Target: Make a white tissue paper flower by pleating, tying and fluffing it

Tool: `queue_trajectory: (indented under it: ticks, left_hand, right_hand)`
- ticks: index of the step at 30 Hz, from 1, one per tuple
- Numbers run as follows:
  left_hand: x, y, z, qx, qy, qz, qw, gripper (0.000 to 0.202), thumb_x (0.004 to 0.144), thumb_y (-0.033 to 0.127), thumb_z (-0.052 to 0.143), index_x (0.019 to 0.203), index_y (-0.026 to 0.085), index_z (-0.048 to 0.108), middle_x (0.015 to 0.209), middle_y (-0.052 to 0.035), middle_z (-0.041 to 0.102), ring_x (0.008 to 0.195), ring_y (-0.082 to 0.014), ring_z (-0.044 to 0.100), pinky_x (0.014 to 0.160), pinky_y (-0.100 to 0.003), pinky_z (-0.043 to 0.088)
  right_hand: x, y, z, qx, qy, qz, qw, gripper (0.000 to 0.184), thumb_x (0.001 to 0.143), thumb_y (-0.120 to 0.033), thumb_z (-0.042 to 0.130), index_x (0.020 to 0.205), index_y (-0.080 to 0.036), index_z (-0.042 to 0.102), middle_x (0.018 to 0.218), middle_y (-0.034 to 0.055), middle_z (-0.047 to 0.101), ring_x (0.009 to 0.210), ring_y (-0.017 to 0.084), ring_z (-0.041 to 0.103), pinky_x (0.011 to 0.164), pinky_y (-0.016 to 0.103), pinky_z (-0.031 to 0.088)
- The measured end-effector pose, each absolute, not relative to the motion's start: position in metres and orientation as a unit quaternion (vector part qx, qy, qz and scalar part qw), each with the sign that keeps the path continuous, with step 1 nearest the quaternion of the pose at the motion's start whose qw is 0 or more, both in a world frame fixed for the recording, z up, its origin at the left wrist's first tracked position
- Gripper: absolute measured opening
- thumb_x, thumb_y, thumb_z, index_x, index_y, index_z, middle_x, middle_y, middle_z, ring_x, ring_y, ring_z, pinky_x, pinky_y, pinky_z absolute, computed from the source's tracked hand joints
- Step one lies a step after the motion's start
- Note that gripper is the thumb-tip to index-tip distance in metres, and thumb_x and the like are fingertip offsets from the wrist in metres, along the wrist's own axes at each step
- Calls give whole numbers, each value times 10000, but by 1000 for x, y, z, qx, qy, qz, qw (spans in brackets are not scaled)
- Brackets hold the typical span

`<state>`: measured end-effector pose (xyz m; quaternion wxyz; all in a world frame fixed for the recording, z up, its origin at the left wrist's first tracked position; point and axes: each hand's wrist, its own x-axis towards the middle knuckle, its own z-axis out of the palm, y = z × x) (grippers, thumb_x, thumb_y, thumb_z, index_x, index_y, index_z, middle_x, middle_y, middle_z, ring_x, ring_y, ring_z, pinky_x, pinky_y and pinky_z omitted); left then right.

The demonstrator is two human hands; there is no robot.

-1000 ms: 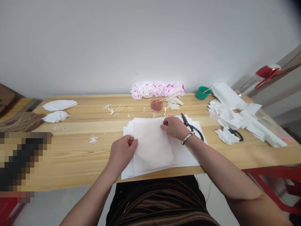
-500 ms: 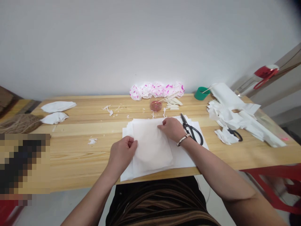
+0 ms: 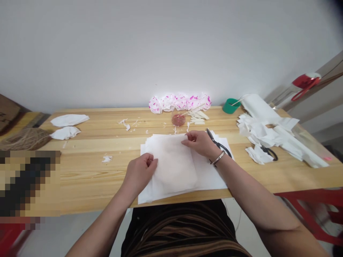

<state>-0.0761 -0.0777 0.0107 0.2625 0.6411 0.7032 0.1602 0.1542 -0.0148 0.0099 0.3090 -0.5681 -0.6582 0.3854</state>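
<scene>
Forearms in from the near edge of the wooden table [image 3: 88, 178]: the left hand [image 3: 139, 172], curled with knuckles up, pinches the left edge of the top tissue sheet [image 3: 174, 164]. The right hand [image 3: 199, 142], wrist bent inward, nips its far right corner, just beside the black scissors [image 3: 220, 145]; the sheet lies flat on a white paper stack [image 3: 211, 175].

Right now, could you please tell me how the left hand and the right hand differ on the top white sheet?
The left hand pinches the top white sheet at its left edge; the right hand pinches its far edge. The left hand's wrist is bare; the right hand's wrist bears a bracelet. Both rest over the paper stack.
</scene>
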Motion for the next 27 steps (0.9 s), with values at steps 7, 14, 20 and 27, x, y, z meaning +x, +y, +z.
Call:
queue_trajectory:
  ticks: [7, 14, 20, 27]
  left_hand:
    - [-76, -78, 8, 653, 702, 158, 236, 221, 774, 385, 469, 633, 222, 520, 544, 30, 553, 521, -146, 494, 552, -265, 331]
    - [-76, -81, 7, 653, 701, 167, 233, 222, 783, 380, 469, 647, 217, 536, 547, 32, 555, 515, -139, 480, 547, -260, 329]
    - [-79, -89, 7, 604, 696, 244, 303, 297, 794, 478, 502, 684, 208, 562, 504, 45, 498, 487, -121, 445, 511, -243, 333]
    - [-80, -76, 23, 491, 603, 524, 347, 383, 821, 493, 491, 1086, 226, 563, 1173, -64, 593, 1003, -179, 577, 806, -273, 463]
  right_hand:
    - [151, -14, 7, -502, -538, 571, 363, 356, 570, -351, 720, 826, -171, 551, 616, -72, 483, 552, 70, 440, 538, 211, 337]
    - [137, -16, 7, -516, -538, 580, 328, 217, 580, -319, 691, 654, -168, 554, 527, -81, 403, 523, 74, 416, 513, 215, 330]
    - [147, -19, 12, -453, -563, 606, 332, 215, 650, -349, 674, 655, -159, 573, 597, -49, 540, 584, 93, 499, 591, 237, 401]
    - [172, -24, 36, -349, -500, 732, 304, 332, 627, -430, 728, 756, -139, 634, 711, 38, 667, 696, 155, 620, 702, 294, 486]
